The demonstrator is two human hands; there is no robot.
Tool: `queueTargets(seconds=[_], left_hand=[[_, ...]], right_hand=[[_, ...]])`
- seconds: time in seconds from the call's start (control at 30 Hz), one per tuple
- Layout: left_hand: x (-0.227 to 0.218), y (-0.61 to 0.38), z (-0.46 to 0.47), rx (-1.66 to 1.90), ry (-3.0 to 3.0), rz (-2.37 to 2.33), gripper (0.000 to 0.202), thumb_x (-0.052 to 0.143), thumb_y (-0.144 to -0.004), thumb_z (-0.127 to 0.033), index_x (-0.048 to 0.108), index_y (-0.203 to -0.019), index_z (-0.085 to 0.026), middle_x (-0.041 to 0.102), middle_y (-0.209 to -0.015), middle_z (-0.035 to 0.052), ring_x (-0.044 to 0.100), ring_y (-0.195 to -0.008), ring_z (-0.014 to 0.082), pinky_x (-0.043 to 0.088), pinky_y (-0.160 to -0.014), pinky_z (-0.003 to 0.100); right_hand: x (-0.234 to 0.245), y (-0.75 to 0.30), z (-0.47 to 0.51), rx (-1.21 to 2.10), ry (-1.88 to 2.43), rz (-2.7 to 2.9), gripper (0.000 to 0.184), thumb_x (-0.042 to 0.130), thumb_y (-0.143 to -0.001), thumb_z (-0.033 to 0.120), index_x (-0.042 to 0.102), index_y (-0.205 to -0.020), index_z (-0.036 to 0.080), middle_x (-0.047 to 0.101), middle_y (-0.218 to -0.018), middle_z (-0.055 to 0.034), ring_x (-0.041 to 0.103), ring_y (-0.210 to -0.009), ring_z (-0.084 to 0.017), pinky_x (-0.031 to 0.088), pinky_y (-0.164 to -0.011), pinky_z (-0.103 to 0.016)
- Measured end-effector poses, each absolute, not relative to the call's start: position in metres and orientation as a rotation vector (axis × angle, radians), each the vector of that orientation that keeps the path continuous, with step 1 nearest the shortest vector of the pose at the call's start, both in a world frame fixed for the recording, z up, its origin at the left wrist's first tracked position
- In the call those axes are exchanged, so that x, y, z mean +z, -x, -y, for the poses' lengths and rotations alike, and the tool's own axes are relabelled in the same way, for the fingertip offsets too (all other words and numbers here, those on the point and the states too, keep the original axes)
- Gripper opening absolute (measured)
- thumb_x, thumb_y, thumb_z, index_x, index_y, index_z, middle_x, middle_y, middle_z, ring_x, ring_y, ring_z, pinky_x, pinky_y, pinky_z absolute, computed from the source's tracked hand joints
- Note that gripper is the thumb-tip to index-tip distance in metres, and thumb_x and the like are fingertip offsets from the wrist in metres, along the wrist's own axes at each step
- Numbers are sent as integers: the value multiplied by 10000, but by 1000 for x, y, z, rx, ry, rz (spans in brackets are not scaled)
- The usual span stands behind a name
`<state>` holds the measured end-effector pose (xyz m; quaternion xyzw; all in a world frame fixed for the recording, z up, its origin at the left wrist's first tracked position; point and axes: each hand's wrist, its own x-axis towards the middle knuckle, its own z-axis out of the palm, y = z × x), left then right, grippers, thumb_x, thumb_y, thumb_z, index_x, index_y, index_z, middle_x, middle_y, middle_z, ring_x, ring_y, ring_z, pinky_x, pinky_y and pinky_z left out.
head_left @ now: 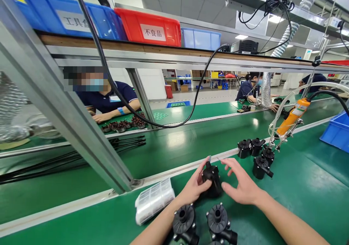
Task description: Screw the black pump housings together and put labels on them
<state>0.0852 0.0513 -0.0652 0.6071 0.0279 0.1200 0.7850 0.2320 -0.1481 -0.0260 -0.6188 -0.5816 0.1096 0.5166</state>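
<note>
Left hand (pixel 196 185) holds what seems a pump (pixel 216 184).

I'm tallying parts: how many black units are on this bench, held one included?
7 black units show clearly: one in the left hand, four near the orange screwdriver, two between the forearms. Apparently another is cut off at the bottom edge.

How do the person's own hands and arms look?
The left hand and the right hand wear no gloves. The left forearm and the right forearm are bare, with no sleeve, watch or bracelet in view. Whether anything covers the fingertips is too small to tell.
</note>
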Motion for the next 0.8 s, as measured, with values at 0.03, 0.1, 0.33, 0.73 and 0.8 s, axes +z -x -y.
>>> queueTargets(seconds=[0.03, 0.1, 0.33, 0.73, 0.8], left_hand=[[-65, -85, -52, 250, -1238, -84, 1124, 895, -834, -444, 174, -1691, -357, 638, -1408, 127, 678, -1187, 306, 490, -1066, 423], [-65, -85, -53, 214, -1121, -132, 1149, 887, -843, -431, 112, -1691, -391, 638, -1419, 115, 698, -1137, 284, 519, -1006, 390], [-67, -84, -56, 138, -1056, -122, 1226, 940, -786, -356, 117, -1695, -374, 689, -1360, 82, 681, -1147, 257, 466, -1035, 332], [-69, -85, -57, 125, -1061, -76, 1140, 905, -824, -338, 166, -1692, -363, 666, -1420, 82, 642, -1237, 276, 398, -1106, 357], [-70, -85, -58, 122, -1058, -69, 1144, 911, -818, -341, 173, -1692, -359, 672, -1411, 84, 646, -1235, 280, 400, -1106, 359]], right_hand=[[-29, -232, 146, 308, 1485, 1290, 403, 639, -928, 298, 635, -1316, 188, 620, -1260, -116, 599, -1043, -222, 524, -845, -334], [-37, -231, 138, 395, 1506, 1170, 269, 568, -1015, 406, 681, -1009, 162, 637, -953, -69, 557, -789, -168, 448, -657, -283], [-57, -214, 123, 588, 1518, 1151, 392, 518, -1050, 496, 596, -861, 162, 500, -724, 23, 410, -638, -109, 329, -574, -236], [-45, -207, 127, 244, 1701, 1360, 275, 505, -1057, 358, 595, -862, 187, 585, -764, 7, 493, -685, -132, 328, -649, -265], [-46, -205, 127, 160, 1734, 1424, 260, 484, -1060, 345, 599, -889, 188, 606, -805, -12, 515, -706, -145, 323, -668, -285]])
